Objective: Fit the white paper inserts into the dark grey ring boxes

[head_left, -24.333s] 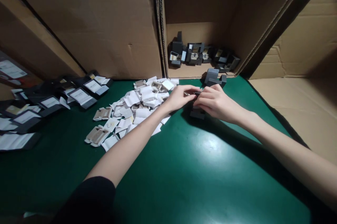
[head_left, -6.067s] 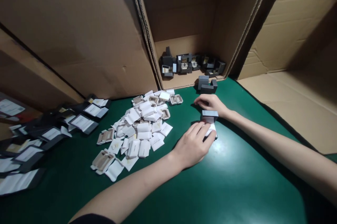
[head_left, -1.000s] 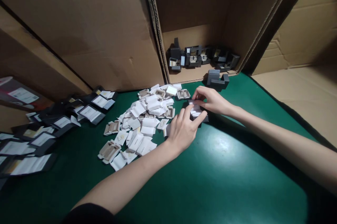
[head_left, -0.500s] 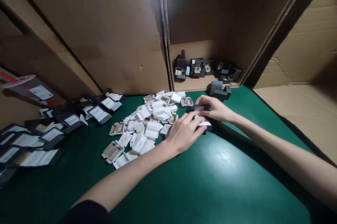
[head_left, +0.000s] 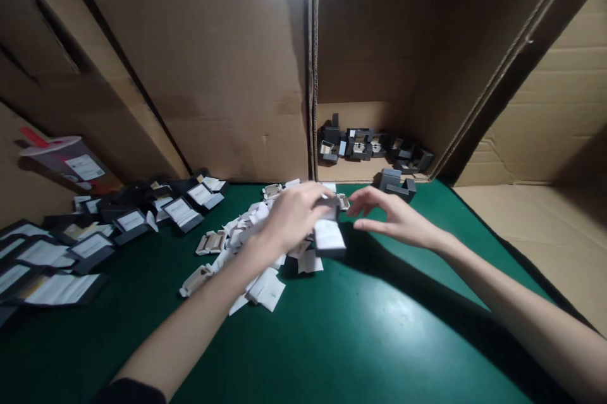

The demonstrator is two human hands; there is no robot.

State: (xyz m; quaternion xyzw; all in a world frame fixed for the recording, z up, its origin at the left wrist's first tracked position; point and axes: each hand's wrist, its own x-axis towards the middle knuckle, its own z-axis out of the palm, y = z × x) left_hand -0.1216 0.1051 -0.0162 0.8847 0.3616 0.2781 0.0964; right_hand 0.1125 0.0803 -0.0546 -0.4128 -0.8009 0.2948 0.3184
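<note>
My left hand (head_left: 296, 211) grips a small black hinged box (head_left: 331, 236) by its far end, above the right edge of a pile of white paper pieces. The box stands open, with a white panel facing up inside. Just to the right, my right hand (head_left: 382, 211) is held with its fingers apart and nothing between them. The white folded card pieces (head_left: 246, 224) lie in a heap beneath and left of my left forearm, which hides part of them. Behind my right hand sits an open black box (head_left: 397, 186) on the green table.
At the left, several open black boxes with white linings (head_left: 183, 214) cover the green table (head_left: 403, 322). More black boxes (head_left: 360, 145) stand inside a cardboard compartment at the back. A clear tub with a red part (head_left: 71, 160) leans at far left. Cardboard walls (head_left: 237, 75) enclose the table.
My left hand has moved left and up with the black box. My right hand has come off the box and its fingers have spread. The camera view has shifted slightly.
</note>
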